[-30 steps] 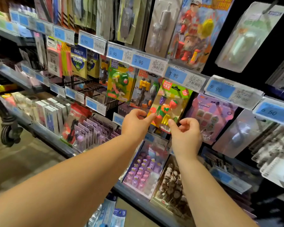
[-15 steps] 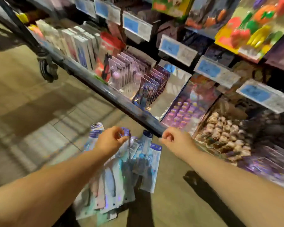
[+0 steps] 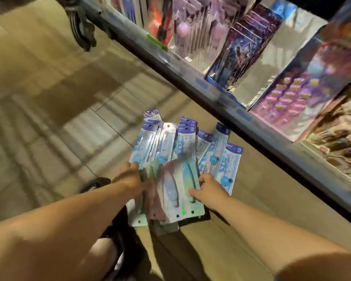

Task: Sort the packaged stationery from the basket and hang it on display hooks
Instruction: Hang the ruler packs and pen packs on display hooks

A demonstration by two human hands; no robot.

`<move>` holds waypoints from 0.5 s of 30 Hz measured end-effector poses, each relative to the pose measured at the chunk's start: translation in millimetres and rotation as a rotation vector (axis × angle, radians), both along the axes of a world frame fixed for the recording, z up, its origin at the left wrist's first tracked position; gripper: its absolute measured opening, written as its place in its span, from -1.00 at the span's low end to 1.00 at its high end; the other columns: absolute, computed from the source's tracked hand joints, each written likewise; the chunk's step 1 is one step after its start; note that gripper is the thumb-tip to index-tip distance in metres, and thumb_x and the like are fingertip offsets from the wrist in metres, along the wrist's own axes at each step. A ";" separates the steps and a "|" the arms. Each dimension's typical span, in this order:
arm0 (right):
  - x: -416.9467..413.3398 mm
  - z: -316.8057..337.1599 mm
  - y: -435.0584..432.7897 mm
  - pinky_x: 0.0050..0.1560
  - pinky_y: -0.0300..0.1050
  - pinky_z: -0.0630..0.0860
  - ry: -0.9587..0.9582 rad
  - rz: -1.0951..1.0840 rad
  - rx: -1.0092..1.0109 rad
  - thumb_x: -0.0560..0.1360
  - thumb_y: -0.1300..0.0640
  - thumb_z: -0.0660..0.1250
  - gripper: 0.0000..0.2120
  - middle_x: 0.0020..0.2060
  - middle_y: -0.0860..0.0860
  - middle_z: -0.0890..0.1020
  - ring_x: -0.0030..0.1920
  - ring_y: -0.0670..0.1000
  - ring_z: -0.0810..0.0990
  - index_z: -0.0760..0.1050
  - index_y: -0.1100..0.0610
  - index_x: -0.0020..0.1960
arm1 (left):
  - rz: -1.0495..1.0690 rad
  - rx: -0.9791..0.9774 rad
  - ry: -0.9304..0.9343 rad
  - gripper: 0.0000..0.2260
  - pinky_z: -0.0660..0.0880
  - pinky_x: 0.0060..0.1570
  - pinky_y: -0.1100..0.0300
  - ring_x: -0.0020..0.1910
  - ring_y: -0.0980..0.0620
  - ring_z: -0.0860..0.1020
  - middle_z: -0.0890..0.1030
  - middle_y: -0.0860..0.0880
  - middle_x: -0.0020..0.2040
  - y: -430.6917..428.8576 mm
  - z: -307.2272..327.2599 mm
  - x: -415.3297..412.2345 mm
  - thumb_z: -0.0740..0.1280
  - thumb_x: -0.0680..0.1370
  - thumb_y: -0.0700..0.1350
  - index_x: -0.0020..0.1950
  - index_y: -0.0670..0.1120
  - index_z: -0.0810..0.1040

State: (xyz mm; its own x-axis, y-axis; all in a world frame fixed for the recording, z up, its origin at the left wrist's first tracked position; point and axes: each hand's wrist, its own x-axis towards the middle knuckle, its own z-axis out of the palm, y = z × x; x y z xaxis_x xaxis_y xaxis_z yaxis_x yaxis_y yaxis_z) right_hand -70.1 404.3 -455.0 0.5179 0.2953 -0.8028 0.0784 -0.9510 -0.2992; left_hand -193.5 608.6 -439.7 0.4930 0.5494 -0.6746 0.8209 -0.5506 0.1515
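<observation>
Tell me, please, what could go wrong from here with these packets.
1. The packets lie loosely fanned and overlapping, so several might slide to the floor when the left hand lifts them.
2. The top packet looks glossy; the right hand may lose it.
3. The shelf edge juts close above and could catch raised packets.

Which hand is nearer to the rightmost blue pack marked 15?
Right. The right hand lies just beside the lower end of the pack; the left hand grips the far left edge of the fan of packs.
</observation>
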 end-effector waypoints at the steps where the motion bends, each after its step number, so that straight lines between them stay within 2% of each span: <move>1: -0.8 -2.7 0.5 0.16 0.02 0.51 -0.004 -0.043 -0.007 0.36 -0.25 0.43 -0.30 0.19 0.04 0.53 0.16 0.12 0.53 0.25 0.01 0.35 | 0.023 -0.012 0.001 -0.46 0.40 0.06 0.10 0.22 -0.13 0.42 0.36 -0.12 0.25 0.0 -2.0 -1.9 0.40 0.47 0.16 0.29 -0.10 0.33; 3: -3.1 -7.2 1.6 0.21 0.04 0.49 0.008 -0.126 0.016 0.31 -0.23 0.49 -0.19 0.25 0.06 0.50 0.23 0.13 0.50 0.21 0.01 0.41 | 0.076 -0.038 0.001 -0.42 0.42 0.08 0.08 0.23 -0.14 0.42 0.34 -0.13 0.28 -1.7 -4.5 -3.4 0.41 0.47 0.14 0.35 -0.10 0.29; 6: -10.2 -9.8 4.6 0.17 0.05 0.53 0.170 -0.268 0.117 0.27 -0.18 0.54 -0.21 0.17 0.05 0.55 0.14 0.10 0.56 0.28 0.07 0.36 | 0.210 -0.082 -0.027 -0.34 0.47 0.08 0.06 0.20 -0.13 0.45 0.34 -0.11 0.30 -5.8 -12.1 -8.5 0.45 0.44 0.16 0.38 -0.07 0.24; 9: -17.8 -10.0 9.5 0.14 0.07 0.55 0.176 -0.298 0.121 0.04 -0.31 0.50 -0.08 0.11 0.03 0.58 0.10 0.10 0.57 0.33 0.06 0.27 | 0.319 -0.081 -0.045 -0.34 0.48 0.09 0.03 0.12 -0.11 0.47 0.42 -0.09 0.20 -9.4 -18.6 -14.6 0.47 0.38 0.23 0.29 -0.05 0.27; 12: -26.0 -12.2 12.2 0.12 0.08 0.56 0.166 -0.370 0.142 0.21 -0.14 0.58 -0.28 0.08 0.05 0.56 0.08 0.11 0.57 0.31 0.09 0.20 | 0.331 -0.050 -0.073 -0.37 0.43 0.08 0.07 0.11 -0.09 0.44 0.42 -0.07 0.16 -13.8 -21.5 -18.7 0.45 0.38 0.25 0.25 -0.06 0.29; 15: -35.0 -9.7 12.3 0.02 -0.04 0.55 0.098 -0.438 0.184 0.25 -0.03 0.61 -0.31 0.06 0.01 0.57 0.03 0.07 0.58 0.31 0.09 0.21 | 0.395 -0.077 -0.136 -0.44 0.43 0.10 0.04 0.12 -0.08 0.43 0.42 -0.07 0.18 -17.5 -23.0 -20.4 0.47 0.40 0.17 0.21 -0.03 0.28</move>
State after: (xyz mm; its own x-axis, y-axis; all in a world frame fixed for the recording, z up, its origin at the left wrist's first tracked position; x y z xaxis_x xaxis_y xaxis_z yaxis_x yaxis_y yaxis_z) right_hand -105.1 416.6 -464.7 0.5500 0.2079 -0.8089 -0.3546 -0.8188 -0.4515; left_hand -213.8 591.2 -462.7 0.3423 0.6643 -0.6644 0.9361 -0.1805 0.3019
